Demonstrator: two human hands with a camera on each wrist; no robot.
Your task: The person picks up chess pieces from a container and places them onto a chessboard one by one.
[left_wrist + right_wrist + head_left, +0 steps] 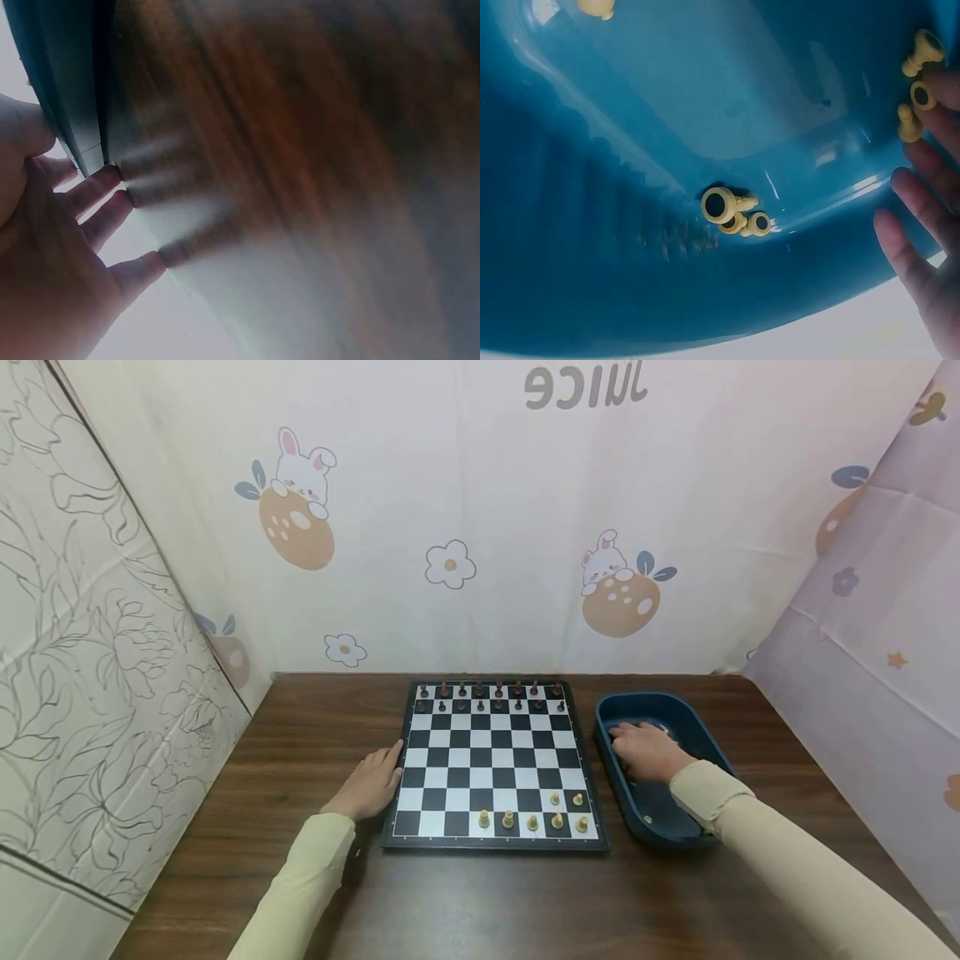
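Observation:
A black-and-white chessboard point(492, 758) lies on the table. Dark red chess pieces point(480, 688) fill its two far rows, and several cream chess pieces point(507, 819) stand at its near right. My left hand point(369, 783) rests at the board's left edge, fingers point(109, 217) extended and spread. Inside the blue tray point(628, 806) is my right hand point(647, 752). Its fingers point(922, 199) are loosely extended, with the fingertips touching or close beside cream pieces point(910, 124) at the tray's side. More cream pieces point(718, 206) lie together farther along the tray.
The dark brown wooden table point(480, 902) reaches back to a printed curtain point(480, 485). Another curtain point(892, 635) hangs at the right, and a flower-patterned panel point(97, 635) stands at the left. A single cream piece point(648, 819) lies near the tray's front.

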